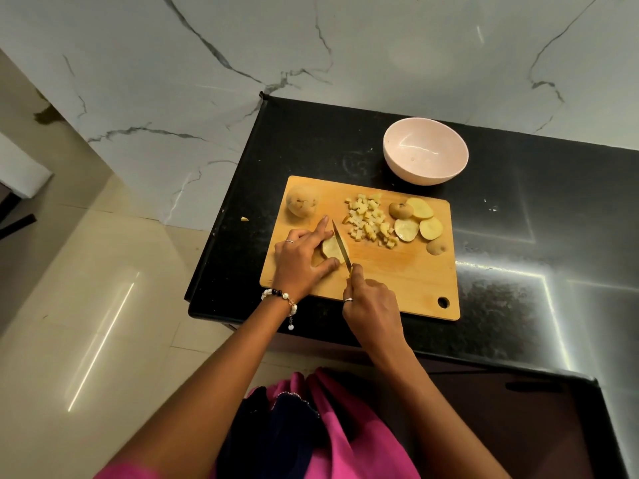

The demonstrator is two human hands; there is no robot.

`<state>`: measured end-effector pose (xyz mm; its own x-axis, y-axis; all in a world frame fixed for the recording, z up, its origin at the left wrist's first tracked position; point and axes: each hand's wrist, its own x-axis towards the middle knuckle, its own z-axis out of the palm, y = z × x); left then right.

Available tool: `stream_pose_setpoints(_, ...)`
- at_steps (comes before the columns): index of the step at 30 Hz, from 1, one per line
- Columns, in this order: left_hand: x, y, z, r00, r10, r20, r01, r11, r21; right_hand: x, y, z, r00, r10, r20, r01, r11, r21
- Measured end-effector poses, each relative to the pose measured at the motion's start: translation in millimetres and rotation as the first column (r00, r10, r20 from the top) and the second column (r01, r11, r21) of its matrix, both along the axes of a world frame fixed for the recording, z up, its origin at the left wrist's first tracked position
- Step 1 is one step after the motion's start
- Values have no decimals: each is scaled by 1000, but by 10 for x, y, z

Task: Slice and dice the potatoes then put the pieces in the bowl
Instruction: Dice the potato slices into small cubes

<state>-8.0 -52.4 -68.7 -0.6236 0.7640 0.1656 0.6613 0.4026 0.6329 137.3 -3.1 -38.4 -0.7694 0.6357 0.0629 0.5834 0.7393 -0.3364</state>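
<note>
Cutting a potato on the board, bowl waiting at one o'clock.

My left hand (pixel 304 259) curls its fingers (pixel 323 226) over the potato piece (pixel 332 248) near the board's nine o'clock side, pinning it down, while my right hand (pixel 371 302) grips the knife (pixel 341 245) handle, the blade resting against the piece's right face. The wooden cutting board (pixel 390 281) lies on the black table (pixel 518 219). A whole potato (pixel 301 201) sits at the board's eleven o'clock corner. Diced cubes (pixel 370 219) are heaped near twelve o'clock, and round slices (pixel 416 219) lie just beside them toward two o'clock, with an end piece (pixel 436 247) at three. The pale bowl (pixel 425 151) stands off the board, beyond its far edge.
</note>
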Motion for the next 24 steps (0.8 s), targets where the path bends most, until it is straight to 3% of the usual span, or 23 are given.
stream_pose_setpoints(5, 12, 8, -18, 999, -6, -33, 6, 1000, 3, -58, -47, -24, 995, -13, 103, 0, 992, 127)
stream_pose_setpoints(11, 36, 4, -28, 999, 7, -51, -6, 1000, 18, 401, -285, -109, 993, -22, 115, 11, 995, 95)
stream_pose_setpoints(19, 18, -24, 0, 999, -23, -27, 24, 999, 27, 349, -188, 121, 991, -68, -112, 65, 997, -35)
stream_pose_setpoints(24, 4, -42, -4, 999, -28, -29, 30, 997, 71, 112, -71, 74, 996, -47, -70, 47, 999, -3)
